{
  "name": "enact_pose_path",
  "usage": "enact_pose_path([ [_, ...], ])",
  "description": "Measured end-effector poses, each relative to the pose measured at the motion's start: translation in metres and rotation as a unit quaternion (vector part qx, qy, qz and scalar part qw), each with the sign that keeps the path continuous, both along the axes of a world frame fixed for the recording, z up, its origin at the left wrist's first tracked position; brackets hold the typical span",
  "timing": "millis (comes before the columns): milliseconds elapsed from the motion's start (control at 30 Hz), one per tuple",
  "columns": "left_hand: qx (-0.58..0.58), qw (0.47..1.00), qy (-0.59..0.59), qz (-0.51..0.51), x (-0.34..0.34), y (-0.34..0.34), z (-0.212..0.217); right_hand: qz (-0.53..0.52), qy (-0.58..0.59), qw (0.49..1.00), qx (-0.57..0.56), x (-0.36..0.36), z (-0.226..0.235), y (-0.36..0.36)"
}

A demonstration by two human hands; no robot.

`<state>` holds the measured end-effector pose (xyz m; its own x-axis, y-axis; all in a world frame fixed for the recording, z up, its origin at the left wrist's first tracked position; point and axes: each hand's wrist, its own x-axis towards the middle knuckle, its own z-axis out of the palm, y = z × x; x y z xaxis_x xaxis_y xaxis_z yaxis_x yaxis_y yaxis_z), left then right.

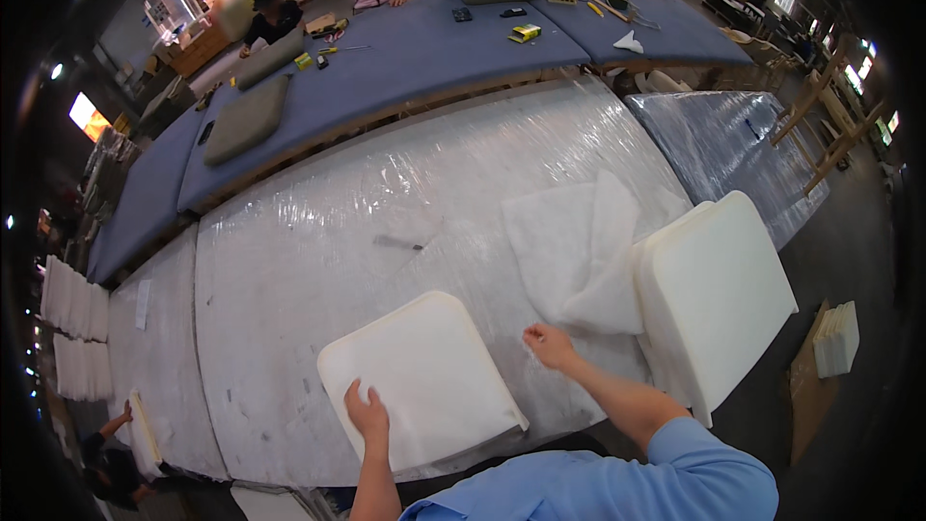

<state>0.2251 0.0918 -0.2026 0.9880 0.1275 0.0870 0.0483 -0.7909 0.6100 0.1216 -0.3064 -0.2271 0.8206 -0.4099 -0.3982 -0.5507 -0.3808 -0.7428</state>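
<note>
A white seat-shaped foam pad point(429, 376) with rounded far corners lies flat on the plastic-wrapped table in front of me. My left hand point(367, 411) rests on its left part, fingers apart and holding nothing. To the right of the pad, my right hand point(551, 345) hovers above the table with its fingers curled together; whatever they may pinch is too small to make out. Just beyond that hand spreads a crumpled sheet of thin white batting point(569, 251). Its near edge runs up to a stack of similar white foam pads point(719, 289) on my right.
Clear film covers the pale table point(289, 318), where a small dark tool point(397, 243) lies. Behind stands a blue-topped bench point(386, 58) with grey-green cushions point(248, 121). Co-workers sit beyond it; another person point(116, 463) works at lower left. A wooden chair frame point(830, 116) stands far right.
</note>
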Motion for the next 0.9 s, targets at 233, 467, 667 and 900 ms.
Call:
enact_pose_path([
  [233, -0.218, 0.941, 0.088, -0.245, 0.098, -0.221, 0.000, -0.019, -0.074, 0.988, -0.137, 0.115, 0.010, -0.131],
  [467, -0.239, 0.900, 0.186, -0.312, 0.145, -0.365, -0.017, -0.026, -0.051, 0.980, -0.192, 0.236, -0.038, -0.210],
  [667, -0.105, 0.901, 0.187, -0.378, 0.125, -0.381, -0.054, -0.006, -0.001, 0.980, -0.197, 0.290, -0.049, -0.229],
  [900, 0.197, 0.790, 0.268, -0.515, 0.069, -0.372, -0.084, -0.133, 0.016, 0.931, -0.338, 0.280, -0.028, -0.396],
])
